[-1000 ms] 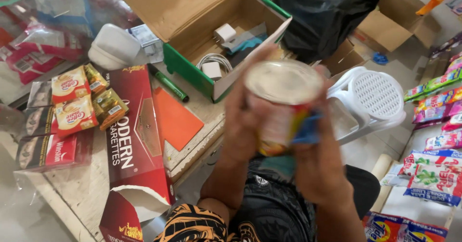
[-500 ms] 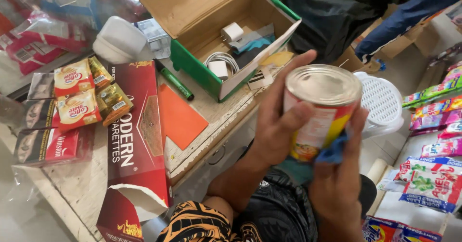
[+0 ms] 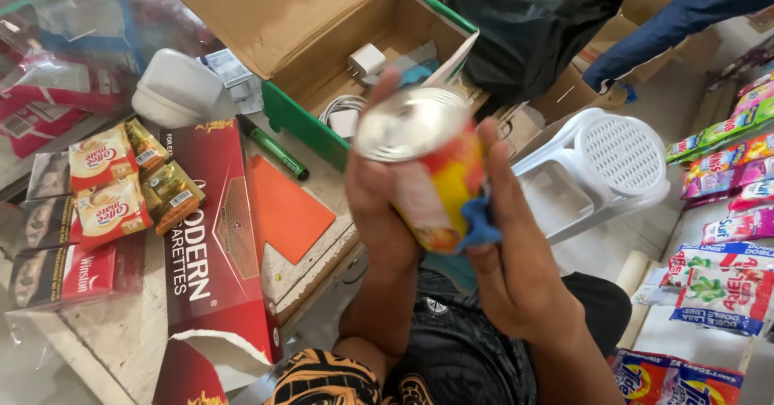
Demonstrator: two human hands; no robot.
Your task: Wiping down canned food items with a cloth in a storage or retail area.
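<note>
Both hands grip one tin can point(image 3: 423, 167) at chest height: left hand point(image 3: 379, 203) wraps the side, right hand point(image 3: 512, 268) presses a blue cloth point(image 3: 481, 224) against it. Risk: smooth tilted can could slip through the cloth. Beyond: one red carton point(image 3: 214, 236), one green marker point(image 3: 274, 149), one open cardboard box point(image 3: 322, 26), one white stool point(image 3: 605, 167).

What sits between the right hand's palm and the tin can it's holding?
In the head view, a blue cloth is pressed between the right hand and the can; the left hand grips the can bare.
</note>
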